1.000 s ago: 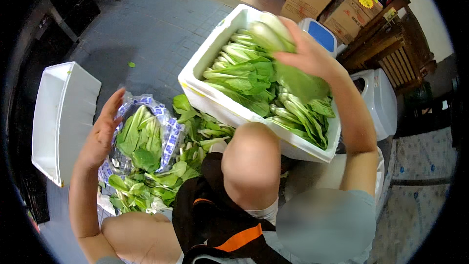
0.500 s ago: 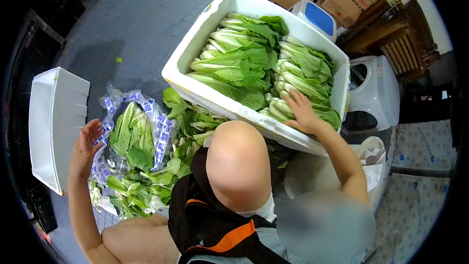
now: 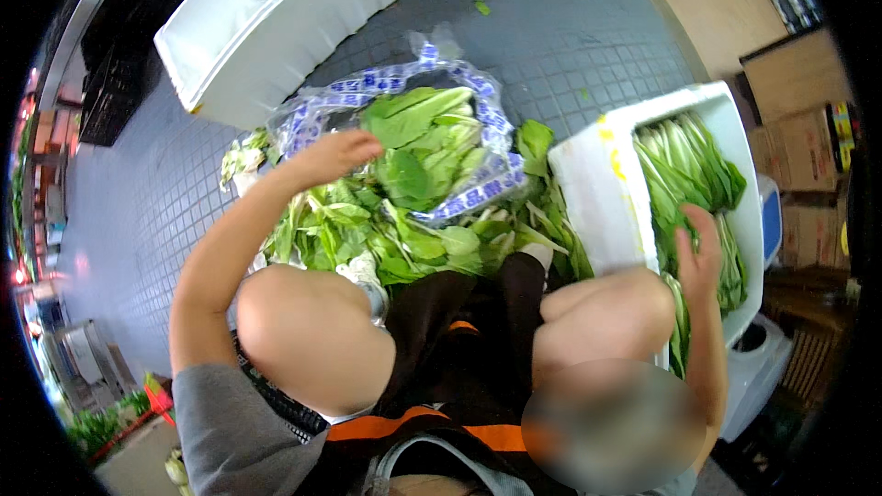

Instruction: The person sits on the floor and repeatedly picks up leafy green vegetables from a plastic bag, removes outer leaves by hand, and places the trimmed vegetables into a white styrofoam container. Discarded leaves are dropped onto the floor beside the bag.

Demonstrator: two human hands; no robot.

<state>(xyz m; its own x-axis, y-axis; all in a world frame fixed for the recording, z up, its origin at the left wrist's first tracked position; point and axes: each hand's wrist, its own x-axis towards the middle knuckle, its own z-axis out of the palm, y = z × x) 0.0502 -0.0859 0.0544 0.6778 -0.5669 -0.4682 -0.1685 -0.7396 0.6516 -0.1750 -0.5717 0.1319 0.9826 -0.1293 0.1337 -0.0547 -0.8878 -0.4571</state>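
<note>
Leafy greens with pale stalks point(image 3: 432, 133) lie in an opened clear plastic bag with blue print point(image 3: 501, 186), on the floor in front of me. My left hand point(image 3: 342, 152) is at the bag's left side beside these greens, fingers stretched out, holding nothing that I can see. To my right, rows of the same greens point(image 3: 691, 165) fill a white foam box point(image 3: 597, 188). Over that box is my right hand point(image 3: 700, 253), fingers apart and nothing in them. Whether it touches the stalks below I cannot tell.
Loose leaves and trimmings point(image 3: 413, 243) cover the floor between my knees and the bag. A white foam container point(image 3: 294, 32) lies on its side at the far left. Cardboard boxes point(image 3: 795, 152) and a white plastic stool point(image 3: 763, 363) stand beyond the box on the right.
My view has turned left, so the foam box now appears at the right and the bag in the middle. My left hand has come in closer to the bagged greens; my right stays over the box.
</note>
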